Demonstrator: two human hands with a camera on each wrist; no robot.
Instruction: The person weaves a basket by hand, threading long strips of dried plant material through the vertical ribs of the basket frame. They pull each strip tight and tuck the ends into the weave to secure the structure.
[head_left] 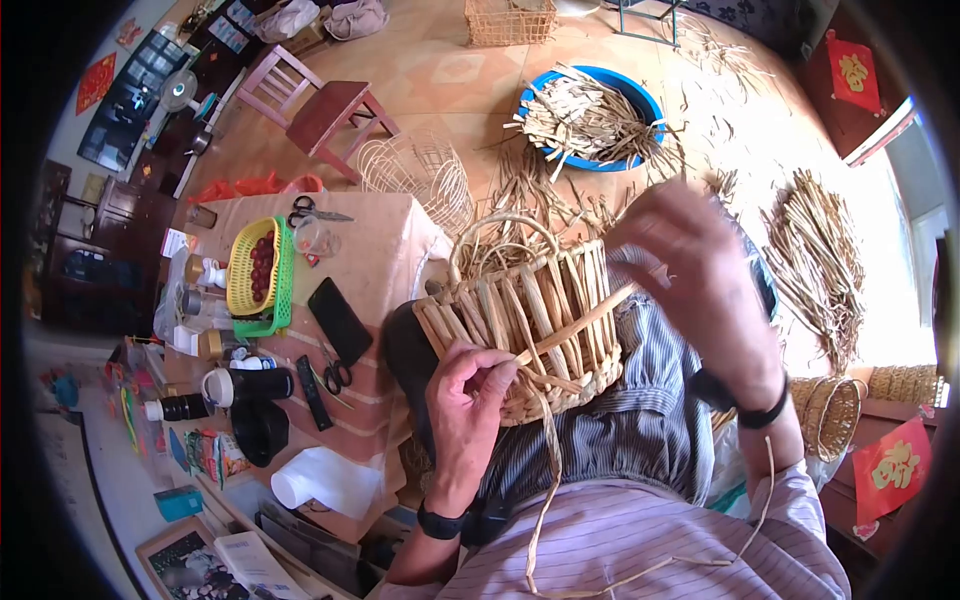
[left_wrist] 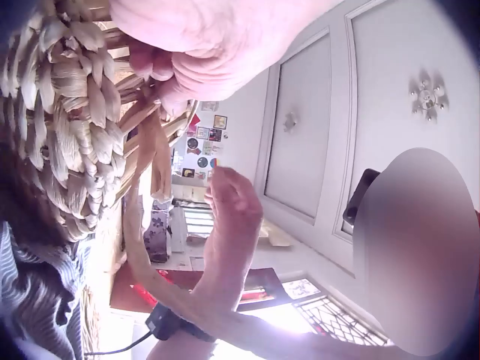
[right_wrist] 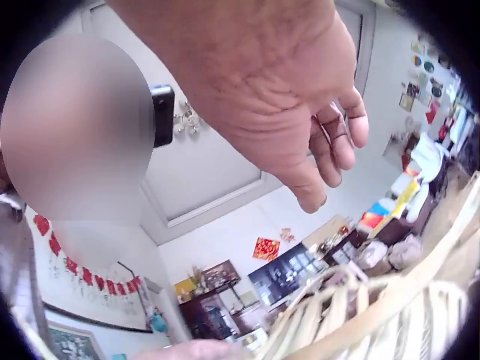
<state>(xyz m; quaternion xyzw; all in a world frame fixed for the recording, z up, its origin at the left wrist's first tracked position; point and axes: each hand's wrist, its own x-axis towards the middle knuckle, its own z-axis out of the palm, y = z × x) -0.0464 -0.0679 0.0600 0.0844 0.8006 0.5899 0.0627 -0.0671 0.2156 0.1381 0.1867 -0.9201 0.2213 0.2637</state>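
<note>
A wicker basket (head_left: 530,320) with upright stakes, a braided bottom band and an arched handle rests in the person's lap. At its near left side the left hand (head_left: 465,410) pinches a flat woven strand (head_left: 580,325) between thumb and fingers. This strand slants across the stakes up to the right. A thinner strand (head_left: 545,480) hangs from the basket over the shirt. Above the basket's right side is the right hand (head_left: 690,250), blurred in the head view. Its fingers (right_wrist: 341,150) are loosely bent with nothing between them in the right wrist view.
On the left, a cloth-covered table (head_left: 370,230) bears scissors (head_left: 335,375), a phone (head_left: 340,320), a fruit basket (head_left: 255,270) and bottles. A blue tub (head_left: 650,100) of dry strips stands ahead. Bundled stalks (head_left: 825,260) lie to the right, and a wooden chair (head_left: 335,115) stands at the back left.
</note>
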